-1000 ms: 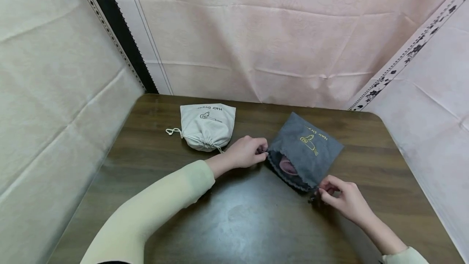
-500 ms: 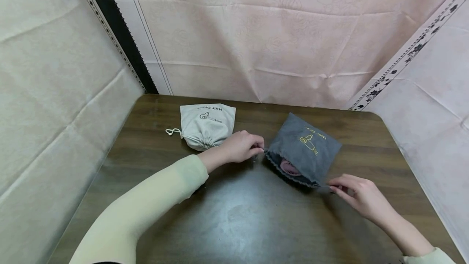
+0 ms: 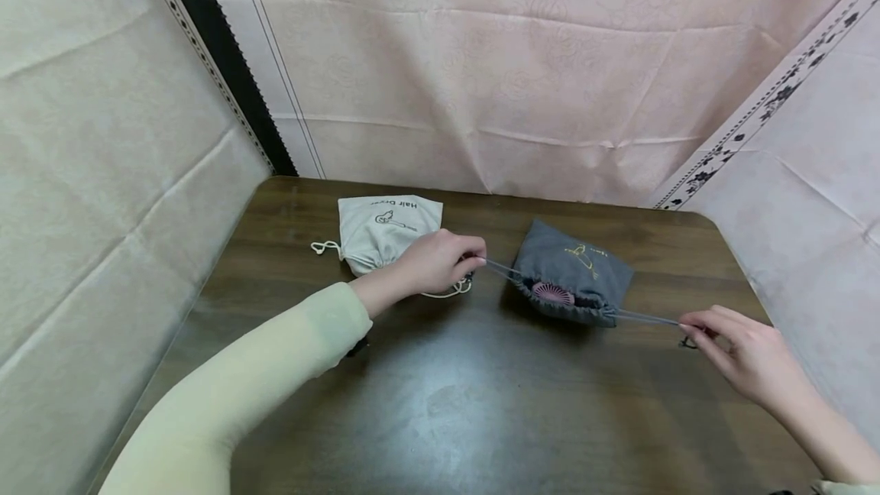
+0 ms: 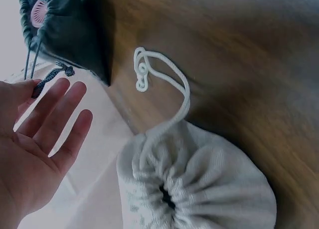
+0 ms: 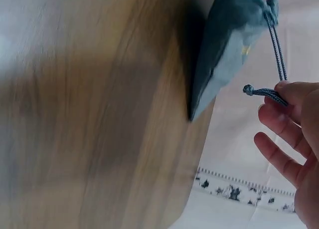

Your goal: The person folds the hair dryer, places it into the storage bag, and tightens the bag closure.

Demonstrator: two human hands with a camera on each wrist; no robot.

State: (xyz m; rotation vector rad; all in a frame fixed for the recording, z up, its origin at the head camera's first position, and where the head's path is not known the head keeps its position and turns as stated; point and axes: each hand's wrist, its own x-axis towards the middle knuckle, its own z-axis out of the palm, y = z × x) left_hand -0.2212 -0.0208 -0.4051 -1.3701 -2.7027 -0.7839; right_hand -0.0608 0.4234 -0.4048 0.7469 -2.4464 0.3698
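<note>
A dark grey drawstring bag [image 3: 574, 270] with a yellow hair dryer print lies at the right of the table, its mouth partly gathered. Inside the mouth shows a pink round part with radial slots [image 3: 553, 294]. My left hand [image 3: 443, 260] pinches the bag's left drawstring [image 3: 500, 269] between thumb and forefinger, other fingers spread in the left wrist view. On the opposite side my right hand [image 3: 742, 350] pinches the right drawstring [image 3: 646, 318], whose knotted end [image 5: 249, 90] sticks out past the fingertips. Both cords run taut from the bag.
A cream drawstring bag [image 3: 385, 229], gathered shut and printed "Hair Dryer", lies behind my left hand; its white cords [image 4: 174, 89] trail on the wood. The brown table [image 3: 440, 411] ends at a pale cloth backdrop [image 3: 481, 82], with more cloth on both sides.
Both hands have moved apart, left hand leftward and right hand rightward, drawing the cords out. The grey bag's mouth has narrowed and puckered, and its front edge has risen.
</note>
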